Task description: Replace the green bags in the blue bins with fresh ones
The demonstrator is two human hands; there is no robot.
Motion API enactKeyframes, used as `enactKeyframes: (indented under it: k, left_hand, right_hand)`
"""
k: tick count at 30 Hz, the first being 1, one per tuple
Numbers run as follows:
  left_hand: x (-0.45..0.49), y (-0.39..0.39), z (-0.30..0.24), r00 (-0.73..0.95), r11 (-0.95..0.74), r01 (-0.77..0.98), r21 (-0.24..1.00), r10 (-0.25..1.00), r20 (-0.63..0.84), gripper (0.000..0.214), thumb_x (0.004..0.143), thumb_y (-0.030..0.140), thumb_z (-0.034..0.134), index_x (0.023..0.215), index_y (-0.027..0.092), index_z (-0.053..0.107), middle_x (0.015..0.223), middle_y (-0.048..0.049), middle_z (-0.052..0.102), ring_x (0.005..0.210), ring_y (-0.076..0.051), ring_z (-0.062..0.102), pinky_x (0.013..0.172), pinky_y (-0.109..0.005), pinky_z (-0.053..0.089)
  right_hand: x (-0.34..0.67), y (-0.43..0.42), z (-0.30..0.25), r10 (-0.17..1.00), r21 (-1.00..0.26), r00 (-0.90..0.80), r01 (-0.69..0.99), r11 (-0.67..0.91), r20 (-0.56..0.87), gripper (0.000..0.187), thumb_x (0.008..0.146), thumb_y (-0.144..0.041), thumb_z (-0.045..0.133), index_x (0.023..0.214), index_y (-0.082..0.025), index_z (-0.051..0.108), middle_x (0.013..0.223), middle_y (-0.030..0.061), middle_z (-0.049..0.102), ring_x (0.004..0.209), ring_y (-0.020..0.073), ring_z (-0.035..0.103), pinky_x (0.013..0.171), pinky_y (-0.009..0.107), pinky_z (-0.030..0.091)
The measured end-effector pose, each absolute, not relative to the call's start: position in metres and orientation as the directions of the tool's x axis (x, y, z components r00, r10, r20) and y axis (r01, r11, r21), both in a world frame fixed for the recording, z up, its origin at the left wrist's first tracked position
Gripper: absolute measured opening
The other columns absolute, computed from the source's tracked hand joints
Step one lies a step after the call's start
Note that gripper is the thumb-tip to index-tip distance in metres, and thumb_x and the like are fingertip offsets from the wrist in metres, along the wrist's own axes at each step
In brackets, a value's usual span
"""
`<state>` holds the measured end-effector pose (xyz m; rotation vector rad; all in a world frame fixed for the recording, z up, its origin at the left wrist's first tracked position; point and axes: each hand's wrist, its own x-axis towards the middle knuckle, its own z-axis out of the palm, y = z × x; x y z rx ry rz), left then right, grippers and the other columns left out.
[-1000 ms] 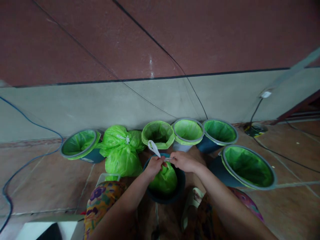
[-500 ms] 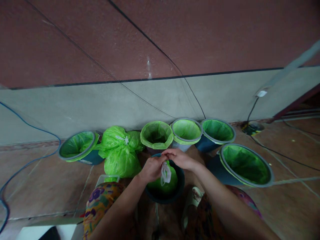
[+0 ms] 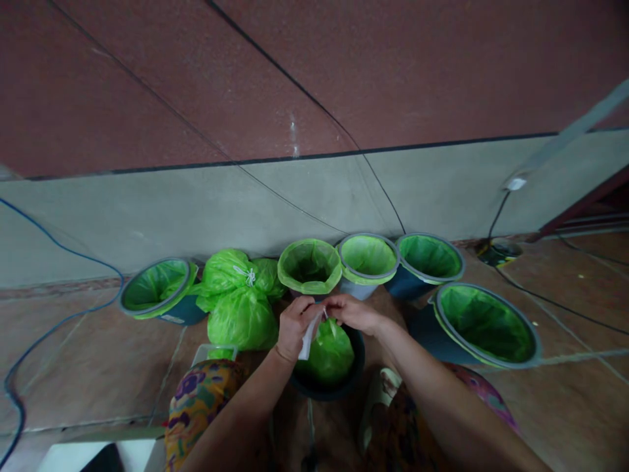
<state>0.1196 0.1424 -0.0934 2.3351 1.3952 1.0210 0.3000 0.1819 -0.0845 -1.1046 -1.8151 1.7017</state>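
Between my knees stands a dark bin [image 3: 354, 373] with a gathered green garbage bag [image 3: 328, 354] bulging up inside it. Over its top my left hand [image 3: 295, 326] is closed on the white drawstring [image 3: 307, 337], which hangs down as a flat strip. My right hand [image 3: 354, 313] pinches the drawstring's other end at the bag's neck, its fingertips close to those of the left. The fingers partly hide the neck of the bag.
Bins with green liners line the wall: one at the left [image 3: 184, 305], several towards the right, the nearest [image 3: 427, 337] tilted. Full tied green bags [image 3: 240, 318] lie beside a clear plastic tub [image 3: 200, 354]. A blue cable [image 3: 63, 318] crosses the floor at left.
My left hand has turned and moved slightly left, drawing the white drawstring into a strip. The bag's neck has risen and narrowed between my hands.
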Motion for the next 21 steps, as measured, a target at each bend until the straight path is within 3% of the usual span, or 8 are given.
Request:
enactKeyframes:
  k: [4,8,14,18,21]
  left_hand:
    - [0.121,0.145,-0.099,0.277,-0.524,0.656,0.543,0.836,0.473,0.024,0.087,0.026,0.048,0.094,0.022,0.07,0.087,-0.0057,0.061,0.075,-0.013,0.058,0.069,-0.022,0.046]
    - [0.125,0.146,-0.098,0.262,-0.505,0.69,0.518,0.842,0.471,0.023,0.088,0.025,0.046,0.089,0.02,0.069,0.083,-0.0044,0.061,0.072,-0.011,0.058,0.067,-0.02,0.045]
    - [0.123,0.143,-0.091,0.217,-0.374,0.746,0.551,0.919,0.33,0.022,0.087,0.026,0.046,0.082,0.021,0.067,0.079,-0.0038,0.062,0.073,-0.013,0.058,0.068,-0.022,0.043]
    - [0.118,0.147,-0.096,0.081,-0.164,0.768,0.619,0.984,0.16,0.022,0.083,0.026,0.048,0.068,0.02,0.062,0.073,-0.0022,0.061,0.07,-0.013,0.057,0.067,-0.024,0.04]
    - [0.117,0.154,-0.104,-0.028,0.035,0.626,0.779,0.999,-0.022,0.019,0.077,0.024,0.052,0.059,0.019,0.058,0.061,0.0002,0.058,0.062,-0.012,0.054,0.061,-0.023,0.038]
  right_hand:
    - [0.297,0.181,-0.077,0.884,-0.892,-0.46,0.428,0.146,-0.076,0.019,0.082,-0.018,0.045,0.084,-0.016,0.064,0.078,0.0023,0.061,0.071,0.0126,0.055,0.066,0.025,0.043]
    - [0.297,0.181,-0.067,0.898,-0.592,-0.412,0.69,0.417,0.154,0.021,0.087,-0.016,0.041,0.087,-0.015,0.062,0.093,0.0076,0.061,0.091,0.0159,0.055,0.084,0.028,0.04]
    - [0.31,0.186,-0.068,0.952,-0.302,-0.298,0.916,0.263,-0.073,0.026,0.088,-0.015,0.037,0.087,-0.015,0.063,0.088,0.0097,0.066,0.087,0.0192,0.06,0.076,0.027,0.04]
    - [0.319,0.187,-0.074,0.964,-0.207,-0.198,0.965,0.16,-0.177,0.026,0.084,-0.012,0.04,0.092,-0.014,0.064,0.092,0.0129,0.068,0.093,0.0229,0.062,0.079,0.03,0.041]
    - [0.323,0.189,-0.077,0.973,-0.231,-0.142,0.968,0.098,-0.182,0.025,0.083,-0.01,0.041,0.092,-0.011,0.064,0.095,0.0152,0.068,0.097,0.0245,0.061,0.085,0.033,0.042]
